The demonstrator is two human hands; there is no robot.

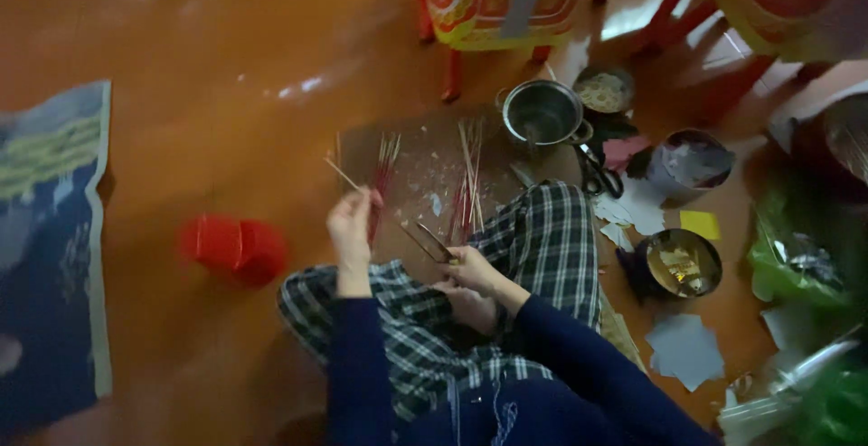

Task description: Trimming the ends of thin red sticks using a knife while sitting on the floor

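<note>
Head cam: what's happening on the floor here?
A person sits cross-legged on an orange floor. The left hand pinches a thin pale stick and holds it up. The right hand grips a slim dark tool, possibly a blade or tweezers; too blurred to say. Ahead lies a brown board with bundles of sticks and paper scraps. A steel pot, scissors and bowls sit to the right, a red container to the left.

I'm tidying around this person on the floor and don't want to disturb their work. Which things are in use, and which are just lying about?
In use:
left hand holding a thin stick
right hand holding a slim tool
stick bundles on the brown board

Lying about:
red cups
steel pot
scissors
paper scraps
green bags
</note>
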